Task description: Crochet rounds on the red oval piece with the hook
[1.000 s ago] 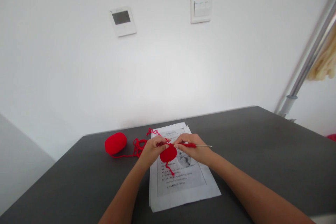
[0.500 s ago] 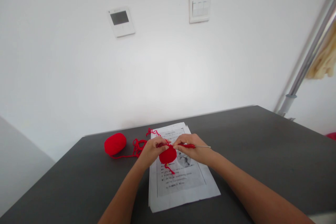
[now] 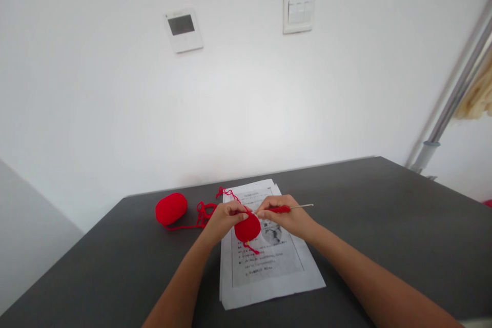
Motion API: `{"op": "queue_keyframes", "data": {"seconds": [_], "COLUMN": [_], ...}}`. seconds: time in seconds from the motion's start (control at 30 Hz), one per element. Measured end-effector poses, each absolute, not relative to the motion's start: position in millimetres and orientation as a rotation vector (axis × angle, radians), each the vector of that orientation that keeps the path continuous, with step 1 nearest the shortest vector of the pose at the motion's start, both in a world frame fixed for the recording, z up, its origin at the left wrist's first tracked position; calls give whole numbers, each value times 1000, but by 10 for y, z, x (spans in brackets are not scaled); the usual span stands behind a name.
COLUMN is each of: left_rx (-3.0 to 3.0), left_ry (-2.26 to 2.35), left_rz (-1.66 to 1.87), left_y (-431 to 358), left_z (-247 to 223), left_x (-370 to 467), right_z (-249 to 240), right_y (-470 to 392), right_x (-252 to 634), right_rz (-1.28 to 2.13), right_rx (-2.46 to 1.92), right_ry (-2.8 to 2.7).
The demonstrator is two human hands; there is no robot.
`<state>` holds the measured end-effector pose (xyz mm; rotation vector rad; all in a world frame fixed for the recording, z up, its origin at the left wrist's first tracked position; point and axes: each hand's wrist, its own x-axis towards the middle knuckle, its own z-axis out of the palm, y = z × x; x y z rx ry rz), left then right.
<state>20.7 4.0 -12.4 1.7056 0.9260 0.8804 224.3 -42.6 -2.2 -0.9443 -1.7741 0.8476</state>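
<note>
We're pinching the red yarn disc (image 3: 248, 228) w/ our L hand (image 3: 226, 217) & the hook (image 3: 283, 209) w/ our R hand (image 3: 291, 217), both grips closed, over the papers (image 3: 269, 287) nr the far edge of the surface (image 3: 384, 225), ideally steadying the disc's rim w/o squeezing tight.

Bright patch on wall (image 3: 257, 118); top right darkened; print on paper (image 3: 272, 289) blurred; stitches indistinct on red disc (image 3: 248, 229).
</note>
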Motion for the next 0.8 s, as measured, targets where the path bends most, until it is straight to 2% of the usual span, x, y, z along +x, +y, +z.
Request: {"op": "queue_keyframes", "data": {"seconds": [0.13, 0.37, 0.47, 0.6, 0.8], "left_rx": [1397, 1129, 1162, 1375, 1546], "left_ry": [862, 787, 790, 818, 859], "left_rz": [754, 667, 652, 660, 773], "left_y": [0, -63, -58, -15, 9], "left_z": [-110, -100, -108, -113, -91], "left_x": [210, 218, 218, 196, 186], "right_z": [-61, -109, -117, -104, -120], "right_y": [-431, -413, -383, -399, -434], "right_x": [2210, 2236, 2240, 2234, 2218], "right_rz": [921, 389, 288, 302, 532], "right_rx": [-890, -568, -451, -566, -786], "right_ry": [-1690, -2065, -2150, -2120, -1888]}}
